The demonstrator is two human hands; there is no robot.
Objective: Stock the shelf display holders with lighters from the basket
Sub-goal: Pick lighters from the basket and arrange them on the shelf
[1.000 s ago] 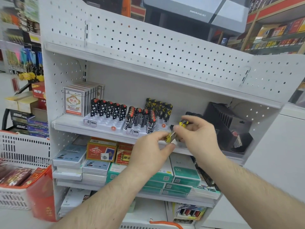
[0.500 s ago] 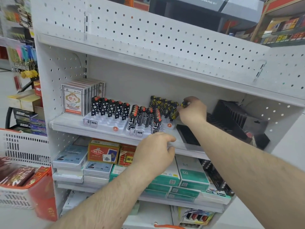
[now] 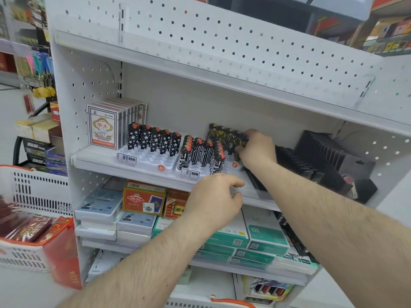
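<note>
Gripping upright lighter (image 3: 239,144), right hand (image 3: 255,147)

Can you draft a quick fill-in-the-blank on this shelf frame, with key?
1. The right hand reaches among the black-and-____ lighters.
2. The lighters with white stars stand just right of the boxes of playing ____.
3. The left hand is at the front edge of the ____ that bears the lighter holders.

Missing words: yellow; cards; shelf
</note>
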